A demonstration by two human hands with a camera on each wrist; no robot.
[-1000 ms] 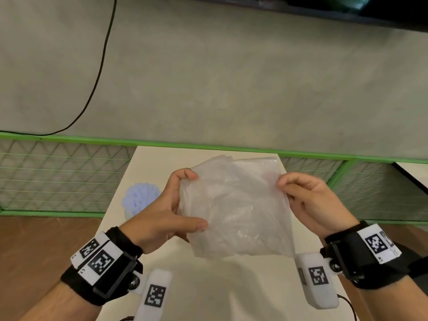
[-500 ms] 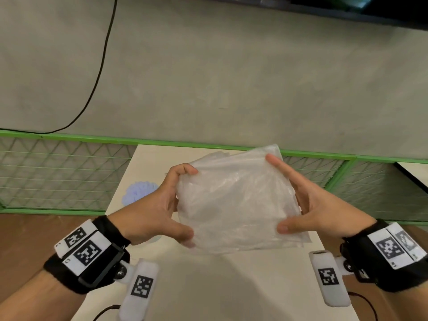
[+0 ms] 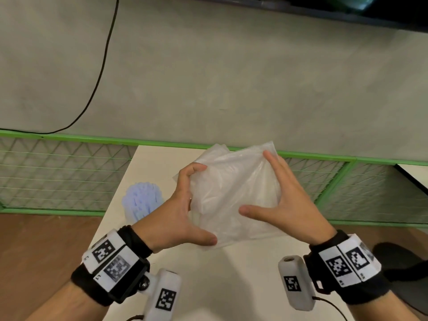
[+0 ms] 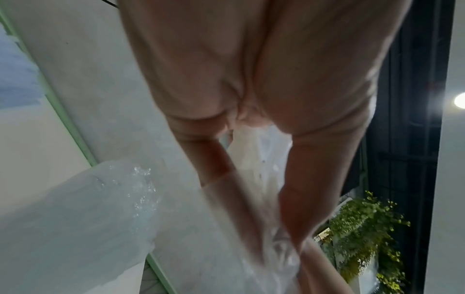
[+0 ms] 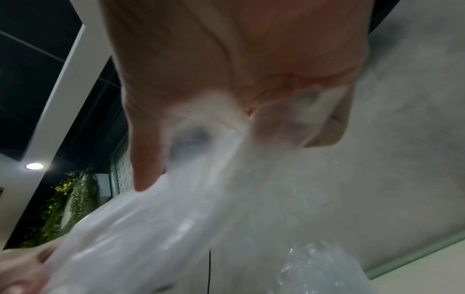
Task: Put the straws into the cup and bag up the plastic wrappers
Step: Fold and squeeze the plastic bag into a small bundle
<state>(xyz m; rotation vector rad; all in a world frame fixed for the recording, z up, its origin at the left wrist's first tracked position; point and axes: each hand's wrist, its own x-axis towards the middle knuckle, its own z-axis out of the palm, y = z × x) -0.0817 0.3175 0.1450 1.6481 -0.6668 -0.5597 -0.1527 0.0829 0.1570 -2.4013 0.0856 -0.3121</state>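
Observation:
A translucent white plastic bag [image 3: 234, 193] is held up over the table between both hands. My left hand [image 3: 185, 205] grips its left edge, fingers curled over the top and thumb underneath near the bottom corner. My right hand [image 3: 278, 200] lies against the bag's right side with the index finger straight and the thumb stretched across the front. A bundle of pale blue straws [image 3: 142, 200] stands at the table's left edge, just beyond my left wrist. Crumpled clear plastic [image 5: 314, 270] shows low in the right wrist view; the left wrist view shows crumpled clear plastic [image 4: 75, 218] too.
The cream table [image 3: 231, 286] is narrow, with a green mesh fence [image 3: 58, 172] behind it and a grey wall. A black cable [image 3: 102, 66] hangs down the wall at the left. Wooden floor lies on both sides, and a dark object [image 3: 403, 262] sits at the right.
My right hand has released its pinch on the bag's top right corner and now lies spread along the right side. The left hand keeps its grip, and the bag has tilted.

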